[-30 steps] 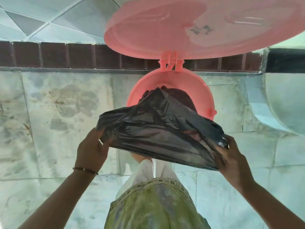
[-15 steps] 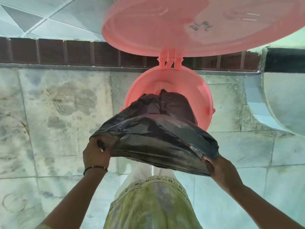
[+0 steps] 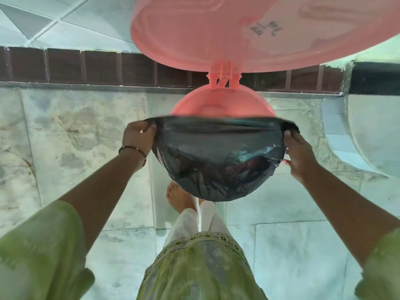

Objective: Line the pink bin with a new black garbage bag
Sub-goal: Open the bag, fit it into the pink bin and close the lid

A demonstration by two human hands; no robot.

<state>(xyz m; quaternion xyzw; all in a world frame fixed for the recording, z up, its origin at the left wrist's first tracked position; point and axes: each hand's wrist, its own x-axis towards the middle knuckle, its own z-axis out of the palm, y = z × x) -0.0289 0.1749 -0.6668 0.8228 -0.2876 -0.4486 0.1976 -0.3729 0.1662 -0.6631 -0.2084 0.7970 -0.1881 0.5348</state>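
The pink bin (image 3: 220, 105) stands on the floor in front of me with its round lid (image 3: 238, 29) swung up and open on the rear hinge. A black garbage bag (image 3: 216, 156) is stretched wide over the near half of the bin's rim and hangs down over its front. My left hand (image 3: 138, 137) grips the bag's edge at the bin's left side. My right hand (image 3: 300, 152) grips the bag's edge at the right side. The far part of the bin's inside still shows pink.
The bin stands close to a tiled wall with a dark brown tile band (image 3: 86, 63). A pale curved object (image 3: 368, 135) sits at the right. My bare foot (image 3: 177, 198) and green garment (image 3: 199, 267) are just below the bin on the stone floor.
Both hands moved forward and apart, pulling the bag's mouth from a crumpled bundle into a taut line across the bin's rim. The bag now covers the bin's near side.
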